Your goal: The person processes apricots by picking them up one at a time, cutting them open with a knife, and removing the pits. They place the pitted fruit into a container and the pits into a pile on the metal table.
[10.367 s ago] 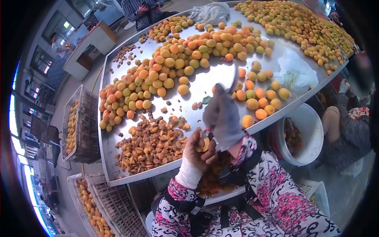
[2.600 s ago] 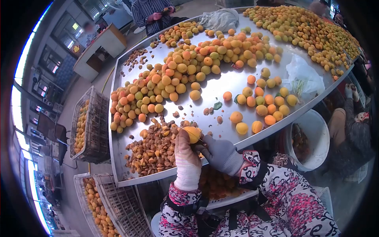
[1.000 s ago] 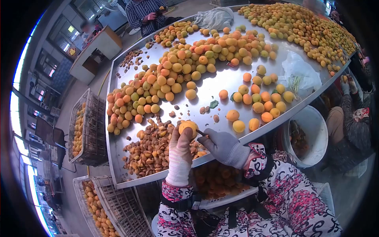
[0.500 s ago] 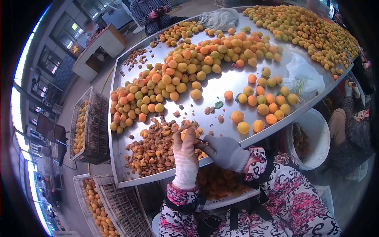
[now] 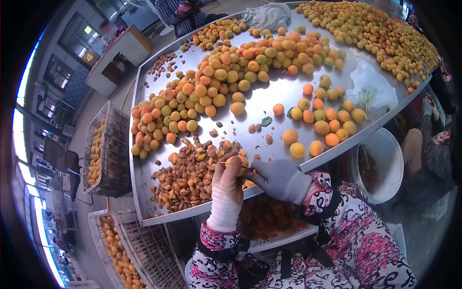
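Probably light, soft and easily bruised, the apricot (image 5: 243,161) is best cradled by its sides; beside the pit pile (image 5: 185,180), the left hand (image 5: 228,187) pinches it, the right hand (image 5: 284,179) gripping a thin tool (image 5: 246,167) against it, above the counter (image 5: 252,108).

Left hand (image 5: 229,178): raised, pinch closed (digits bare at the tips) | left wrist (image 5: 224,212): white-wrapped, near vertical | right hand (image 5: 281,180): gray-gloved, pinch closed, directed toward left hand | forearms (image 5: 353,226): sleeved, converging
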Motion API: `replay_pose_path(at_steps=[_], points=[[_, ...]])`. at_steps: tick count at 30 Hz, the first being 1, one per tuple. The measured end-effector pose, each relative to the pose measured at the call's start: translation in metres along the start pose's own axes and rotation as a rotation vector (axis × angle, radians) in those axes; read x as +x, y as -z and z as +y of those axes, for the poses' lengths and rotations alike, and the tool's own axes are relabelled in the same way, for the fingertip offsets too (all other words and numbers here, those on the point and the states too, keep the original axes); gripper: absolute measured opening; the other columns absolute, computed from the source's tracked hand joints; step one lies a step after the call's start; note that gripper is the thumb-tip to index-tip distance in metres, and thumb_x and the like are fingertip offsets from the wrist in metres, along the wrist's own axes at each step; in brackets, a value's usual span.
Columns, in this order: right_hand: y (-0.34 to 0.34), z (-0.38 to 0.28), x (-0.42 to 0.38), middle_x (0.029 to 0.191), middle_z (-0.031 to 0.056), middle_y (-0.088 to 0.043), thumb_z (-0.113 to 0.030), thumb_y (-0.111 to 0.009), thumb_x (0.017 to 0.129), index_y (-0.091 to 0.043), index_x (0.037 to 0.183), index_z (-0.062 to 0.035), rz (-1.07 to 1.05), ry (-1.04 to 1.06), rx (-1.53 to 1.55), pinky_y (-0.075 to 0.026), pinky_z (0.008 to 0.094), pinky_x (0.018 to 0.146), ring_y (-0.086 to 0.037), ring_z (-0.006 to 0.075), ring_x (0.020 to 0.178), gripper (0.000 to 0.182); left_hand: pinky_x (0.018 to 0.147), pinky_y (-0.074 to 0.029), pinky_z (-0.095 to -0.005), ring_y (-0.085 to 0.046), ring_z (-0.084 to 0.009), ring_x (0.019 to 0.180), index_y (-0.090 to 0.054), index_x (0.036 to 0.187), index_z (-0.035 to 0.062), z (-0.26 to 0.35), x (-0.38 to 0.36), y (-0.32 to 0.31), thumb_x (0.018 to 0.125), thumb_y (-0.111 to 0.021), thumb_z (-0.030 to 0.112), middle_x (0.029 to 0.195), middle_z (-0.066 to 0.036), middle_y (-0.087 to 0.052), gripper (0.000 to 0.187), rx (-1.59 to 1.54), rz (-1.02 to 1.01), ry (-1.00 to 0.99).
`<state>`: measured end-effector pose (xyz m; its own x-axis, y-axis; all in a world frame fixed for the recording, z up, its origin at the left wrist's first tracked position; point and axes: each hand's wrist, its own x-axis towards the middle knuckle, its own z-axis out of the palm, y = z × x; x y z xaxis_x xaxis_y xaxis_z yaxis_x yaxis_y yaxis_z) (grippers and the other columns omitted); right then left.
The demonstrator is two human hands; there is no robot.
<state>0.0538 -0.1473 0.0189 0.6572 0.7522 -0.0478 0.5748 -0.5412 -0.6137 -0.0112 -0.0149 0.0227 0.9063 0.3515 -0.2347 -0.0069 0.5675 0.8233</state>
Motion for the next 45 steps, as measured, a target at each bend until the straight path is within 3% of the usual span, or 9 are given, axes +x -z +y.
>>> replay_pose_path(at_steps=[8, 18, 24, 33, 35, 42, 45], points=[[0.001, -0.005, 0.000, 0.077, 0.0141, -0.063, -0.043, -0.037, 0.090, -0.049, 0.108, -0.0136, -0.035, -0.002, 0.050, -0.048, 0.0449, 0.063, -0.062, 0.0335, 0.072, 0.036, 0.073, -0.044, -0.0248, -0.052, -0.0125, 0.080, -0.048, 0.109, 0.0036, -0.014, -0.002, 0.000, 0.084, -0.056, 0.012, 0.095, -0.006, -0.054, 0.028, 0.043, 0.112, -0.034], [-0.008, -0.009, 0.002, 0.081, 0.0143, -0.063, -0.041, -0.038, 0.091, -0.050, 0.104, -0.0107, -0.048, -0.069, 0.099, -0.047, 0.0456, 0.066, -0.061, 0.0340, 0.076, 0.036, 0.072, -0.044, -0.0249, -0.052, -0.0136, 0.084, -0.047, 0.113, 0.0022, -0.013, -0.001, 0.001, 0.084, -0.054, 0.011, 0.098, -0.007, -0.053, 0.031, 0.030, 0.162, -0.029], [-0.015, -0.006, 0.006, 0.083, 0.0141, -0.063, -0.041, -0.038, 0.091, -0.051, 0.104, -0.0111, -0.018, -0.002, 0.249, -0.047, 0.0446, 0.068, -0.061, 0.0333, 0.078, 0.035, 0.071, -0.045, -0.0249, -0.052, -0.0138, 0.082, -0.046, 0.116, 0.0019, -0.011, -0.002, 0.000, 0.083, -0.055, 0.011, 0.102, -0.009, -0.052, 0.035, 0.035, 0.185, -0.096], [-0.004, -0.026, 0.001, 0.077, 0.0135, -0.063, -0.041, -0.040, 0.090, -0.050, 0.101, -0.0087, -0.047, -0.052, 0.016, -0.048, 0.0454, 0.059, -0.061, 0.0339, 0.068, 0.035, 0.059, -0.050, -0.0256, -0.056, -0.0160, 0.073, -0.039, 0.117, 0.0035, 0.003, -0.003, 0.006, 0.083, -0.056, 0.011, 0.098, -0.011, -0.052, 0.039, -0.035, 0.051, -0.088], [-0.010, -0.023, 0.001, 0.070, 0.0142, -0.060, -0.037, -0.045, 0.089, -0.052, 0.099, -0.0120, 0.070, -0.069, 0.049, -0.047, 0.0433, 0.059, -0.060, 0.0347, 0.066, 0.028, 0.058, -0.050, -0.0254, -0.056, -0.0160, 0.073, -0.038, 0.117, 0.0029, 0.003, -0.003, 0.005, 0.083, -0.057, 0.011, 0.097, -0.010, -0.053, 0.041, -0.020, 0.034, -0.056], [-0.006, -0.006, 0.003, 0.078, 0.0165, -0.060, -0.035, -0.046, 0.089, -0.053, 0.102, -0.0107, 0.062, -0.016, 0.248, -0.046, 0.0432, 0.063, -0.059, 0.0363, 0.073, 0.028, 0.078, -0.044, -0.0258, -0.052, -0.0143, 0.089, -0.042, 0.116, 0.0013, -0.014, 0.002, -0.004, 0.083, -0.057, 0.013, 0.103, -0.008, -0.053, 0.037, 0.106, 0.118, -0.215], [-0.011, 0.002, 0.004, 0.078, 0.0168, -0.061, -0.044, -0.042, 0.088, -0.051, 0.101, -0.0129, -0.031, 0.006, 0.215, -0.047, 0.0465, 0.068, -0.060, 0.0369, 0.076, 0.034, 0.078, -0.046, -0.0274, -0.054, -0.0161, 0.090, -0.046, 0.114, 0.0018, -0.027, 0.005, -0.001, 0.083, -0.055, 0.012, 0.102, -0.009, -0.054, 0.034, 0.115, 0.169, -0.251]])
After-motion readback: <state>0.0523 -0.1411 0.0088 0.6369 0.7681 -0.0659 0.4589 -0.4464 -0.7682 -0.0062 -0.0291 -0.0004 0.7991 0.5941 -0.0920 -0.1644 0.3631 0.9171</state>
